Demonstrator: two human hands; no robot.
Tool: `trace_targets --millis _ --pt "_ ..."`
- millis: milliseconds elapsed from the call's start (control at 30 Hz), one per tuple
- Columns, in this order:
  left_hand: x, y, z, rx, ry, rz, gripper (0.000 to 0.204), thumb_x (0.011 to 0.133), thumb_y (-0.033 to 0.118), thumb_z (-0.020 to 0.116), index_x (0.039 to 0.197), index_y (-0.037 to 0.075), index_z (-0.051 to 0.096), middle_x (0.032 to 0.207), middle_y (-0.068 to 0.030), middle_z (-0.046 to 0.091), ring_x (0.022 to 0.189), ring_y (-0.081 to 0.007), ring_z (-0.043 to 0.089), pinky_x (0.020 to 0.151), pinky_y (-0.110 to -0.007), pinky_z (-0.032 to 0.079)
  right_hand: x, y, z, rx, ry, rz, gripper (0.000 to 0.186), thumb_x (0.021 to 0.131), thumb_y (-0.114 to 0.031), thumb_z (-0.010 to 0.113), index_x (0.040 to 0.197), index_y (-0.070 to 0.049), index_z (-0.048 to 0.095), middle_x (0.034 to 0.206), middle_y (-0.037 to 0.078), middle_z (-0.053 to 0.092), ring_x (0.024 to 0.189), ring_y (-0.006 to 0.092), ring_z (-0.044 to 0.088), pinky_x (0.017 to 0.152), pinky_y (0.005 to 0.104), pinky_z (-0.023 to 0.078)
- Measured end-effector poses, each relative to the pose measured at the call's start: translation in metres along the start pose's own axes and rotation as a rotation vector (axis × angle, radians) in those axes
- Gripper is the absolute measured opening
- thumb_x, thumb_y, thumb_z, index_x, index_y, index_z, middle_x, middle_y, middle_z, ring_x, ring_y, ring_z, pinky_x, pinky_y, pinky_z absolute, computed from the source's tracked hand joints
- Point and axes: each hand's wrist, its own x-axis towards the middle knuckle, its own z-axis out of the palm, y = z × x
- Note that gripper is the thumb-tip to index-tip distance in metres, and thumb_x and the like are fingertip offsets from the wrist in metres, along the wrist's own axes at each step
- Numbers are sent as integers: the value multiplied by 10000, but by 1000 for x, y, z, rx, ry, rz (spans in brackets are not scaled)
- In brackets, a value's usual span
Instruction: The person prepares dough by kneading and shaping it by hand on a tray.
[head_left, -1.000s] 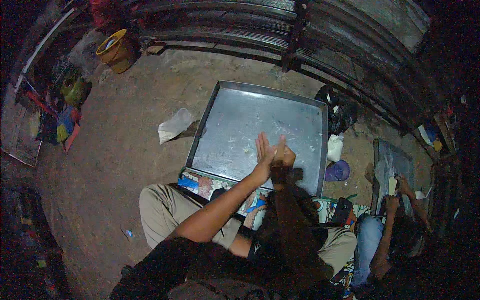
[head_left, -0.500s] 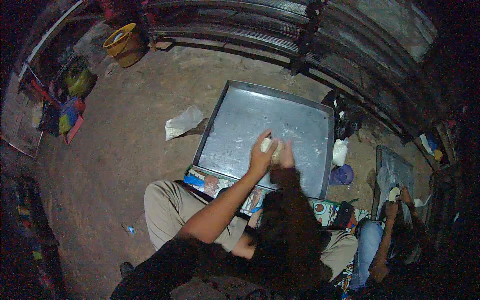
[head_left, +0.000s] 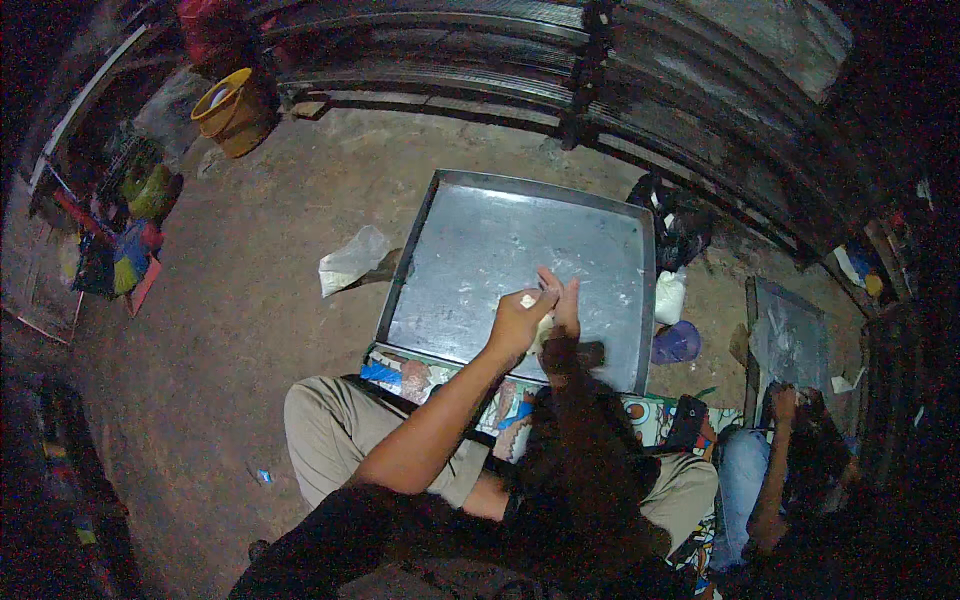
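Over the metal tray (head_left: 480, 250), both hands press a pale lump (head_left: 532, 308).
Left hand (head_left: 517, 322) cups it, right hand (head_left: 566, 315) fingers flat against it; likely soft, light, best held between palms.

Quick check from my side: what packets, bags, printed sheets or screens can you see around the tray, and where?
White plastic bag: crumpled, on the dirt floor left of the metal tray.
White packet: upright, at the tray's right edge.
Printed mat: colourful, under the tray's near edge.
Dark phone-like slab: on the mat, screen unlit.
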Motion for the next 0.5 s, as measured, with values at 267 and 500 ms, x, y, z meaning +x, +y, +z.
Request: trace_targets --millis 267,500 --pt "-6 -19 20 464 393 223 598 1034 404 328 1518 69 224 1428 -249 309 1323 -409 320 1112 -516 216 -12 14 -13 -371 20 46 718 1021 -585 244 1345 -17 541 1242 145 633 1084 251 608 951 356 454" --pt "13 -70 -37 819 551 432 591 1033 381 390 1491 32 255 1420 -266 329 1275 -429 376 1093 -487 292 -44 24 58 -745 229 -218 508 1005 -451 480 897 2 684 736 116 675 730 210 660 721 333 504"
